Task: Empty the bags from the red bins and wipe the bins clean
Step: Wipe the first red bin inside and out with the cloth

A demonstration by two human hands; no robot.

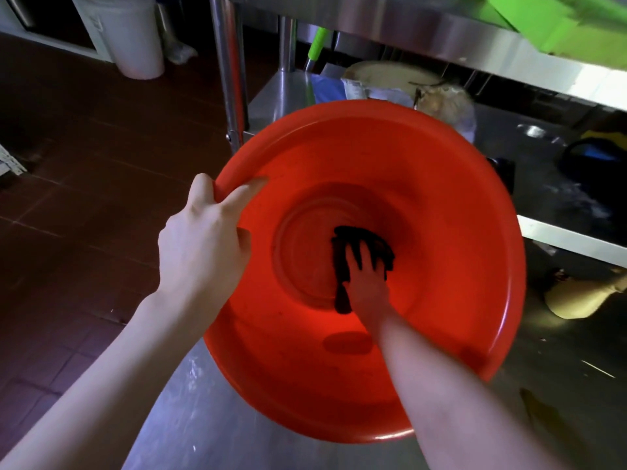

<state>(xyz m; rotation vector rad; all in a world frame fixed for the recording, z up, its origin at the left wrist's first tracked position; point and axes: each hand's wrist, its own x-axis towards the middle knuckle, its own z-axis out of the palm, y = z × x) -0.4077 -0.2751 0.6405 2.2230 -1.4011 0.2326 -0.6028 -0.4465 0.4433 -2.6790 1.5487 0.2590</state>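
Observation:
A round red bin (441,205) fills the middle of the head view, seen from above, standing on a steel surface (190,418). My left hand (203,242) grips its left rim, thumb inside and fingers curled over the outer edge. My right hand (366,283) reaches deep inside and presses a dark cloth (342,262) against the bin's bottom with spread fingers. No bag shows inside the bin.
A steel shelf unit (424,32) stands behind the bin, its leg (230,72) at the bin's upper left. Packets and a bowl lie on its lower shelf. A white bucket (135,35) stands on the red tiled floor (84,184) at upper left.

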